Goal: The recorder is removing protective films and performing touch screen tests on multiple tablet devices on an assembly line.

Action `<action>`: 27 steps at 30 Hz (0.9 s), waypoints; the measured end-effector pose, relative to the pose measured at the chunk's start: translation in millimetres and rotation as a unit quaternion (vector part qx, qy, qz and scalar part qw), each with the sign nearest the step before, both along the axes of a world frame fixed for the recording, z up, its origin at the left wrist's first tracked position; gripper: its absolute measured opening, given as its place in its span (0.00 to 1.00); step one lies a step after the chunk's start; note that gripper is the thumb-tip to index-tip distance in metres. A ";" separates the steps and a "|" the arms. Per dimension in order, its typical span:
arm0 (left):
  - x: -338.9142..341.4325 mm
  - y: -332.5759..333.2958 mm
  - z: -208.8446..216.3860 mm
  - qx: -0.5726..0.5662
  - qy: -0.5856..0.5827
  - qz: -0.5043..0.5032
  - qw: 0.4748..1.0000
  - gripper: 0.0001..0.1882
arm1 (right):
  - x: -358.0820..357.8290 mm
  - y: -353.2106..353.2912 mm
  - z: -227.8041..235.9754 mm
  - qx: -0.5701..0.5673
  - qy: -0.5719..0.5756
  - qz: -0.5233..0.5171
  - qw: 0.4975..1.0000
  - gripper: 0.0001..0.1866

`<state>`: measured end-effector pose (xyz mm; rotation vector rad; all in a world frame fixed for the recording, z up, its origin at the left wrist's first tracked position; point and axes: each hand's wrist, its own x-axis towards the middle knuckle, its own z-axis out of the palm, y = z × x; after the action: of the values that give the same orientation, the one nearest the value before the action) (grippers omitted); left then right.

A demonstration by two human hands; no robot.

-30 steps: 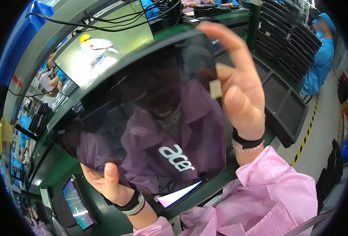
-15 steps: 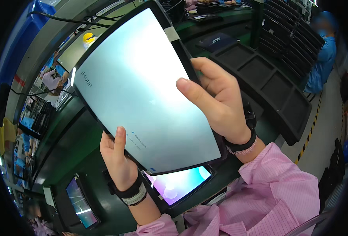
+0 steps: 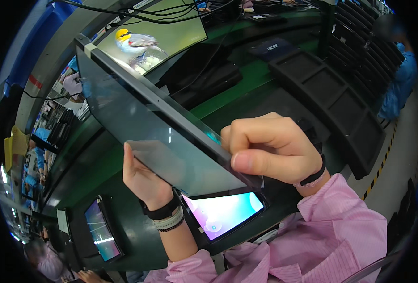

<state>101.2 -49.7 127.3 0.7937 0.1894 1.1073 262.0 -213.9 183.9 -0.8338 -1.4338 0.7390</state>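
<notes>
I hold a large tablet tilted steeply, its screen dark with reflections and its long grey edge turned up. My right hand is closed on that upper edge near the right corner, thumb along the side. My left hand supports the lower left edge, its thumb pointing up; its other fingers are partly hidden. Beneath the held tablet, a second tablet lies on the green table, its screen lit in pink, white and blue. A third lit tablet lies further left.
A monitor showing a bird stands at the back, with black cables across its top. A black compartment tray lies to the right, near stacked black trays. A person in blue is at far right; another person is at lower left.
The held tablet has turned from facing me with a bright screen to nearly edge-on with a dark one. My right hand has moved lower and now pinches its edge. The bird monitor shows more.
</notes>
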 end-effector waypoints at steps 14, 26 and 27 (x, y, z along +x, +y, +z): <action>21.9 -18.8 -25.9 -0.273 -0.281 -0.563 0.728 0.04 | 13.6 25.2 -10.1 -0.059 0.145 0.082 0.984 0.14; 17.6 -30.1 3.8 -0.284 -0.255 -0.522 0.762 0.09 | 50.3 28.7 -9.9 -0.014 0.079 0.073 0.994 0.16; 16.5 -29.1 2.8 -0.322 -0.252 -0.497 0.765 0.09 | 51.7 31.7 -12.3 -0.021 0.082 0.077 0.993 0.16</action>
<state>117.7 -78.9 130.2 -0.1079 -0.2921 0.1429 313.7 -182.2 171.6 -0.6821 -1.3487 0.9366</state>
